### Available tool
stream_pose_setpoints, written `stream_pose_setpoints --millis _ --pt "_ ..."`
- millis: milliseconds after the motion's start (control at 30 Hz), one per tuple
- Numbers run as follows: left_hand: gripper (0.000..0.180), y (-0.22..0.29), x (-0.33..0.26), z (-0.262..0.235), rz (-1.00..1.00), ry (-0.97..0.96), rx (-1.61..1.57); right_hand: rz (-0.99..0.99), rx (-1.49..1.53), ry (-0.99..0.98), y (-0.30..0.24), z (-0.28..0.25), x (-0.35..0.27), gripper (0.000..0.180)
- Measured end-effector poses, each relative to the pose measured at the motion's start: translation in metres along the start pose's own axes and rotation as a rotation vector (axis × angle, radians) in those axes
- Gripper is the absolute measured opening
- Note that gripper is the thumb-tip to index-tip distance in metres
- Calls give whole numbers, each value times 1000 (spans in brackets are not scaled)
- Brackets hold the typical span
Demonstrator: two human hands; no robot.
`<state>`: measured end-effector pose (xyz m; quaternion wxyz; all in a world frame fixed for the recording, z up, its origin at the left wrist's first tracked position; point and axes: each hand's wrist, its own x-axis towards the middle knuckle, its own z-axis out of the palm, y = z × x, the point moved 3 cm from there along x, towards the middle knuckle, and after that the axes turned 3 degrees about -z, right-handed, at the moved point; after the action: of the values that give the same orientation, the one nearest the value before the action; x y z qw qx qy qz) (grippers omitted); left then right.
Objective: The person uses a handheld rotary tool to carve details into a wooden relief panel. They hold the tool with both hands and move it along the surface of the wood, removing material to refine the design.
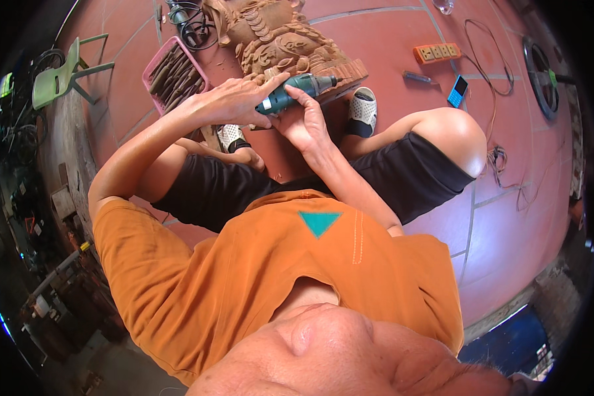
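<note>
A teal-green handheld rotary tool [301, 88] with a dark tip is held between my two hands, in front of my knees. My left hand [241, 99] grips its rear end, with the index finger stretched along the body. Closer to the nose end, my right hand [301, 122] holds the body from below, thumb against its side. The tip points right, close to the base of a carved brown wooden sculpture [280, 43]. Whether the tip touches the wood I cannot tell. The inner fingers of both hands are partly hidden.
A pink basket [203, 71] of carving chisels [175, 78] stands left of the sculpture. On the red tiles at right lie an orange power strip [435, 53] with a cable, a blue phone [457, 91] and a blue-handled tool [418, 78]. A green chair [56, 79] stands far left.
</note>
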<state>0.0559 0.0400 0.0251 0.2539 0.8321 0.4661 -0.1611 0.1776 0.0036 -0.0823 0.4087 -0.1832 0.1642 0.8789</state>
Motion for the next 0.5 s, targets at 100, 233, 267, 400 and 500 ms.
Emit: stream_pose_setpoints --millis 100,233,267,400,500 --pt "100 -3 -7 -4 -58 -73 -60 33 21 8 10 -2 4 34" --pt "99 -12 -18 0 -99 -98 -96 115 19 -1 21 -1 11 36" --pt "100 -16 -23 1 -102 -101 -92 118 18 4 26 2 12 36" --pt "100 -22 -47 -9 -231 -113 -70 123 -31 -29 45 17 17 36" --pt "102 -35 -68 -10 -153 -28 -98 114 -80 -46 56 23 23 36"
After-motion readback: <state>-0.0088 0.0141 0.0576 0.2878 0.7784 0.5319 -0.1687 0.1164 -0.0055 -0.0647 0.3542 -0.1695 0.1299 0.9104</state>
